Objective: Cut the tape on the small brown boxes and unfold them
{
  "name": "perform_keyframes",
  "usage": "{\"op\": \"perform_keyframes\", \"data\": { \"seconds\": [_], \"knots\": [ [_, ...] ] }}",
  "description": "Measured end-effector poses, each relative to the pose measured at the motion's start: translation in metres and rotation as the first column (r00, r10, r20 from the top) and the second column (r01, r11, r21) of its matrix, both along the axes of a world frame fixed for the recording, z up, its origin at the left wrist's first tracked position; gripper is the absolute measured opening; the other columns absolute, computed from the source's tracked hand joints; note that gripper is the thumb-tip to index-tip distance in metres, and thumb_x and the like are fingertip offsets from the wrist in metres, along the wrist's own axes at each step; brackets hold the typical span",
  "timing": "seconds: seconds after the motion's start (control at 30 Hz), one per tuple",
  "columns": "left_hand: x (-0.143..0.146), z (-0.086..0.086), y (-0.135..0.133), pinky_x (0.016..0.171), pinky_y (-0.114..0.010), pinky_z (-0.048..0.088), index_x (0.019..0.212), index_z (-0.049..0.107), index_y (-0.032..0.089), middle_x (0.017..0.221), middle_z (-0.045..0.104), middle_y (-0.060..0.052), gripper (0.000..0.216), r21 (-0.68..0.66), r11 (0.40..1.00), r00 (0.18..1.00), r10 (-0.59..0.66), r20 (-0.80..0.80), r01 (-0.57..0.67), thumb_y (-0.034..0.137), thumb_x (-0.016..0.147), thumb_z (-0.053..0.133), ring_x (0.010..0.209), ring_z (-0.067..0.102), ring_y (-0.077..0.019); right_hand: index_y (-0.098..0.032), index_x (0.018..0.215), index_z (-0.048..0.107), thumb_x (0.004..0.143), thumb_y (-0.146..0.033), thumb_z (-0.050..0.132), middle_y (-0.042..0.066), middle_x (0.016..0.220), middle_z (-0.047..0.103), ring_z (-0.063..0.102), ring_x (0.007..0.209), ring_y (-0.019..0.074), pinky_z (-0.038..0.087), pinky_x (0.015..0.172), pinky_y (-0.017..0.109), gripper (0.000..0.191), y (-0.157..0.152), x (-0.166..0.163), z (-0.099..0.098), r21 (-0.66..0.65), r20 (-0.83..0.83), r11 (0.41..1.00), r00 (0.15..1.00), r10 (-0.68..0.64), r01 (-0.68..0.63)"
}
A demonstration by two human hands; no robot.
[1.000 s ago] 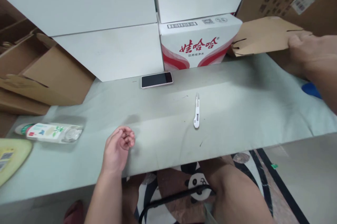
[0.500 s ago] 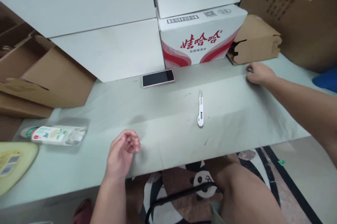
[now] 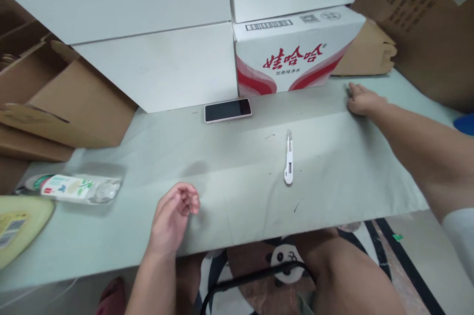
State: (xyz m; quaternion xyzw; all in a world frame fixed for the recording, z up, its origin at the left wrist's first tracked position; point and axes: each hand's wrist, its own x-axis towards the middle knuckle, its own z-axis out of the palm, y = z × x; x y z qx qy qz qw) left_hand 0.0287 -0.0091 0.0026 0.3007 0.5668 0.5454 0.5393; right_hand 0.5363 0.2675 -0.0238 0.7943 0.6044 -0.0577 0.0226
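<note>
My left hand point(image 3: 174, 218) rests near the front edge of the pale green table point(image 3: 237, 196), fingers loosely curled, holding nothing. My right hand point(image 3: 365, 100) lies palm down on the table at the far right, close to a brown cardboard piece point(image 3: 370, 53), fingers together and flat. A white utility knife point(image 3: 289, 163) lies between the hands, pointing away from me. A phone point(image 3: 227, 110) lies face up in front of the white boxes.
Large white boxes point(image 3: 155, 33) and a red-and-white printed carton point(image 3: 292, 53) line the back. Brown cardboard boxes stand left point(image 3: 62, 102) and right point(image 3: 425, 23). A plastic bottle point(image 3: 74, 188) lies on its side at left, beside a yellow object point(image 3: 17, 223).
My right hand let go of the cardboard piece, came down to the table and now lies flat. The cardboard sits further back. My left hand barely moved.
</note>
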Motion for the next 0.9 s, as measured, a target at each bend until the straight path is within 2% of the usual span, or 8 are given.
{"op": "perform_keyframes", "data": {
  "seconds": [0.2, 0.33, 0.47, 0.57, 0.63, 0.73, 0.83, 0.9],
  "knots": [
    [-0.001, 0.004, -0.008, 0.051, -0.025, 0.042, 0.074, 0.065, 0.016, 0.059, 0.06, -0.003, 0.039, 0.023, 0.999, 0.998, 0.023, 0.057, -0.024, 0.052, 0.065, 0.077, 0.051, 0.054, -0.0128, -0.018, 0.155, 0.04, 0.082, -0.012, 0.053, 0.026, 0.163, 0.033, 0.047, 0.138, 0.039, 0.041, 0.098, 0.052, 0.074, -0.036, -0.04, 0.021, 0.046, 0.03, 0.999, 1.0, 0.0, -0.001],
    [-0.009, 0.01, -0.02, 0.051, -0.025, 0.04, 0.076, 0.064, 0.016, 0.06, 0.06, -0.002, 0.036, 0.067, 0.996, 0.992, 0.048, 0.116, -0.056, 0.05, 0.068, 0.074, 0.052, 0.054, -0.0123, -0.025, 0.132, 0.057, 0.078, -0.014, 0.059, 0.022, 0.145, 0.055, 0.058, 0.123, 0.0365, 0.046, 0.091, 0.048, 0.055, -0.06, -0.083, 0.04, 0.115, 0.008, 0.976, 0.982, 0.188, -0.188],
    [-0.026, 0.015, -0.035, 0.052, -0.025, 0.04, 0.077, 0.062, 0.016, 0.06, 0.059, -0.001, 0.033, 0.135, 0.988, 0.986, 0.053, 0.155, -0.074, 0.048, 0.072, 0.07, 0.053, 0.053, -0.0119, -0.028, 0.122, 0.058, 0.081, -0.014, 0.055, 0.014, 0.121, 0.067, 0.063, 0.11, 0.0316, 0.048, 0.093, 0.044, 0.043, -0.079, -0.139, 0.063, 0.187, -0.01, 0.904, 0.92, 0.393, -0.384],
    [-0.042, 0.016, -0.046, 0.053, -0.025, 0.04, 0.076, 0.062, 0.017, 0.061, 0.059, -0.001, 0.032, 0.161, 0.98, 0.977, 0.084, 0.195, -0.116, 0.048, 0.072, 0.069, 0.053, 0.053, -0.0119, -0.026, 0.119, 0.059, 0.081, -0.012, 0.053, 0.014, 0.119, 0.067, 0.066, 0.105, 0.0295, 0.05, 0.095, 0.042, 0.04, -0.09, -0.2, 0.078, 0.258, -0.035, 0.797, 0.819, 0.573, -0.547],
    [-0.052, 0.017, -0.052, 0.052, -0.025, 0.04, 0.075, 0.062, 0.017, 0.061, 0.059, -0.001, 0.032, 0.175, 0.971, 0.967, 0.121, 0.222, -0.162, 0.048, 0.072, 0.068, 0.053, 0.054, -0.0121, -0.025, 0.117, 0.061, 0.082, -0.014, 0.053, 0.015, 0.119, 0.067, 0.067, 0.106, 0.031, 0.052, 0.094, 0.044, 0.038, -0.097, -0.253, 0.085, 0.31, -0.067, 0.686, 0.705, 0.706, -0.658],
    [-0.064, 0.017, -0.059, 0.052, -0.025, 0.039, 0.074, 0.061, 0.018, 0.061, 0.059, -0.001, 0.031, 0.198, 0.956, 0.951, 0.164, 0.262, -0.219, 0.047, 0.072, 0.066, 0.053, 0.053, -0.0117, -0.024, 0.121, 0.061, 0.083, -0.018, 0.051, 0.014, 0.122, 0.067, 0.066, 0.111, 0.0326, 0.054, 0.095, 0.047, 0.04, -0.107, -0.349, 0.089, 0.351, -0.095, 0.507, 0.508, 0.856, -0.787],
    [-0.072, 0.017, -0.061, 0.053, -0.025, 0.039, 0.073, 0.06, 0.017, 0.059, 0.057, 0.0, 0.03, 0.208, 0.948, 0.937, 0.171, 0.306, -0.242, 0.047, 0.072, 0.065, 0.052, 0.052, -0.011, -0.027, 0.132, 0.056, 0.085, -0.017, 0.047, 0.01, 0.135, 0.062, 0.068, 0.108, 0.0274, 0.055, 0.094, 0.044, 0.049, -0.117, -0.451, 0.097, 0.378, -0.121, 0.35, 0.329, 0.936, -0.857],
    [-0.074, 0.016, -0.061, 0.053, -0.025, 0.039, 0.074, 0.06, 0.018, 0.061, 0.057, -0.001, 0.03, 0.203, 0.945, 0.924, 0.179, 0.339, -0.257, 0.047, 0.072, 0.065, 0.054, 0.052, -0.0118, -0.03, 0.139, 0.052, 0.086, -0.016, 0.043, 0.006, 0.149, 0.053, 0.063, 0.121, 0.0252, 0.055, 0.097, 0.041, 0.055, -0.122, -0.514, 0.107, 0.371, -0.083, 0.259, 0.246, 0.966, -0.892]
  ]
}}
